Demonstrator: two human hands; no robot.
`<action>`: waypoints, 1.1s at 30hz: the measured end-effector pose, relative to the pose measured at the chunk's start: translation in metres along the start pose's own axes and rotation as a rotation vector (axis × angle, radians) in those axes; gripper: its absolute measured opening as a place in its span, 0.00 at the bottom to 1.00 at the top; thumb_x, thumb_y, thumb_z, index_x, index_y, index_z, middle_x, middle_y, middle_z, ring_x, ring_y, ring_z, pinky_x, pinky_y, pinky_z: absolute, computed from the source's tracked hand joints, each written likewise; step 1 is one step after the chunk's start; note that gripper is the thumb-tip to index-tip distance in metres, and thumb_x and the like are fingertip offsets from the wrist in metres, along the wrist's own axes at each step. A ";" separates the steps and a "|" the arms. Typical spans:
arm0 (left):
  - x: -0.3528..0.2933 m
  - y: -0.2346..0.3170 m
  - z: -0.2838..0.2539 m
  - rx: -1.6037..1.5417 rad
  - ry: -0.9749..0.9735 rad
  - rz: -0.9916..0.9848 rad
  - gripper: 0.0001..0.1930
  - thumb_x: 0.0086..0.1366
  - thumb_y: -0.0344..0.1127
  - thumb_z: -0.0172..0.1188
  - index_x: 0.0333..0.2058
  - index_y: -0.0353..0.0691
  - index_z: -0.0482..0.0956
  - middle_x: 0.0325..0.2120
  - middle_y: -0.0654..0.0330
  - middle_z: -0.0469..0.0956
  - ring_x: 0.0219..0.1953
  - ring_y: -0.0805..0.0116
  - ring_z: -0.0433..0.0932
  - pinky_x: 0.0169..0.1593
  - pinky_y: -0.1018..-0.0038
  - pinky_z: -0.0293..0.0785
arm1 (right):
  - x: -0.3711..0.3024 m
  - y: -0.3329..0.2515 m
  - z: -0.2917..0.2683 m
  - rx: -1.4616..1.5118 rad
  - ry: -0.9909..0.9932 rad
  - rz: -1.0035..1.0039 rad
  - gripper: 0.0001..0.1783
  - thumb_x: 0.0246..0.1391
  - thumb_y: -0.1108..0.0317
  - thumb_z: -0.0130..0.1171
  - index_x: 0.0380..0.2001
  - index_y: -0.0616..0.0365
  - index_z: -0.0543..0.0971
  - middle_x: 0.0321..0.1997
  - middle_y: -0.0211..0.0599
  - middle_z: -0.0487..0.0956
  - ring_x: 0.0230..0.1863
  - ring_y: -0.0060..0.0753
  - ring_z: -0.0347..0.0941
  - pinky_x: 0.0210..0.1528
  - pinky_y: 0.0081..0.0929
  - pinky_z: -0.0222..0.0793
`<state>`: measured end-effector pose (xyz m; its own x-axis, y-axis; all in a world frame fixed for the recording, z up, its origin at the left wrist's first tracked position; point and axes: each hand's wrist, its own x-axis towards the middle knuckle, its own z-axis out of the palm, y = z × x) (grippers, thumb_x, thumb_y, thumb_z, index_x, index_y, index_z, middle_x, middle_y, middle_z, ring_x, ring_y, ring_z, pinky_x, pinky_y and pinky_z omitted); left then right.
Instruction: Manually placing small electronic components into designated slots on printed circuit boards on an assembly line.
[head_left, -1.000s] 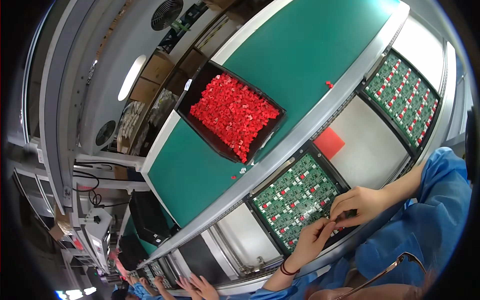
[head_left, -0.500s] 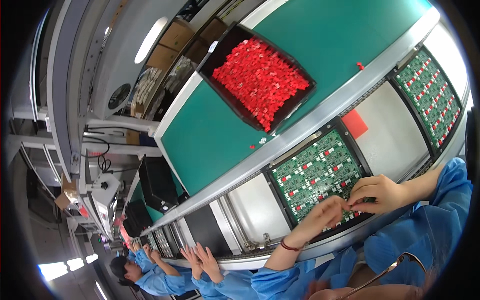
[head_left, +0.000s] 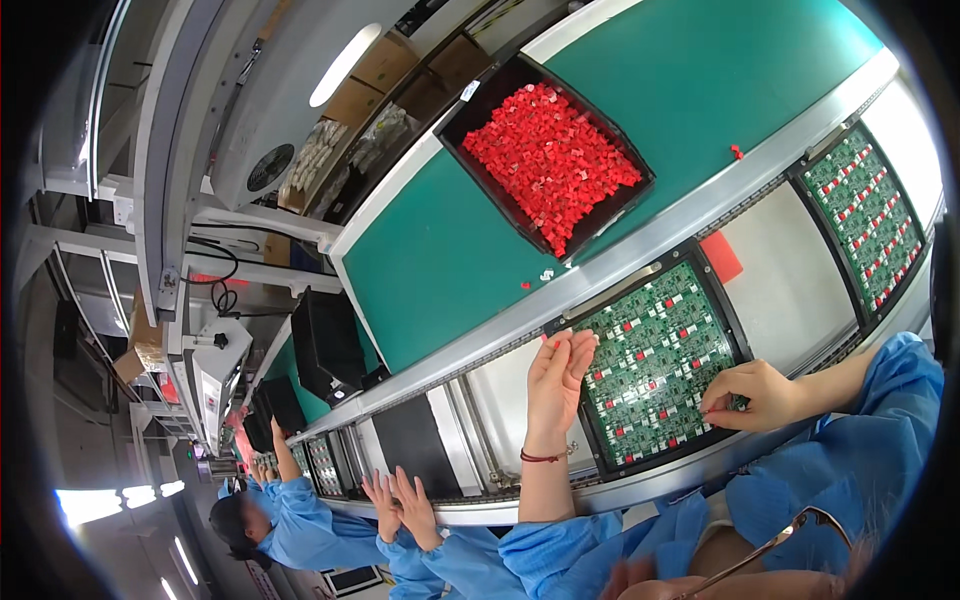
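My left hand (head_left: 558,375), with a dark red cord on its wrist, is raised at the left edge of a black-framed circuit board panel (head_left: 655,345). Its fingers are curled together, with a bit of red at the tips; what they hold is too small to make out. Over the panel's lower right, my right hand (head_left: 752,395) pinches a small red part (head_left: 708,414) close to the green surface. Rows of red and white parts stand on the panel. Beyond the rail, a black bin (head_left: 480,112) holds a heap of small red plastic parts (head_left: 550,160).
Another framed panel (head_left: 865,215) sits on the line at right. A red card (head_left: 722,257) lies between the panels. Loose red pieces (head_left: 737,152) are on the green mat (head_left: 420,250). At lower left are a co-worker's hands (head_left: 400,505) and a further person in blue (head_left: 300,520).
My left hand has left my right hand and moved left and up to the panel's left edge. My right hand stays over the lower right. The view has shifted slightly.
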<state>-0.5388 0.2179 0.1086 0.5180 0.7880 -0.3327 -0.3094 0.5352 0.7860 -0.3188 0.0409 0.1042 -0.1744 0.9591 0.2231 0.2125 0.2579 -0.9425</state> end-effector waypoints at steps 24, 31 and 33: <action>-0.111 -0.003 -0.043 0.132 -0.015 0.079 0.09 0.61 0.38 0.55 0.32 0.38 0.70 0.18 0.72 0.63 0.17 0.86 0.59 0.20 0.88 0.53 | -0.053 -0.043 0.067 -0.092 0.283 0.217 0.03 0.51 0.75 0.49 0.28 0.57 0.66 0.21 0.25 0.64 0.23 0.15 0.61 0.26 0.13 0.56; -0.121 -0.009 -0.051 0.118 -0.069 0.119 0.12 0.61 0.39 0.53 0.34 0.35 0.73 0.20 0.68 0.67 0.20 0.83 0.62 0.22 0.86 0.57 | -0.069 0.005 0.062 -0.218 0.327 0.320 0.01 0.54 0.73 0.48 0.31 0.56 0.67 0.23 0.25 0.64 0.24 0.14 0.58 0.28 0.13 0.55; -0.128 -0.010 -0.048 0.137 -0.101 0.139 0.13 0.61 0.40 0.52 0.30 0.34 0.73 0.16 0.69 0.66 0.18 0.83 0.62 0.20 0.87 0.56 | -0.079 0.020 0.058 -0.271 0.307 0.301 0.02 0.54 0.73 0.48 0.31 0.56 0.67 0.23 0.26 0.64 0.24 0.15 0.59 0.29 0.14 0.56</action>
<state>-0.6400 0.1265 0.1180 0.5576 0.8129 -0.1679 -0.2756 0.3721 0.8863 -0.3562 -0.0365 0.0536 0.2153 0.9751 0.0529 0.4584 -0.0531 -0.8871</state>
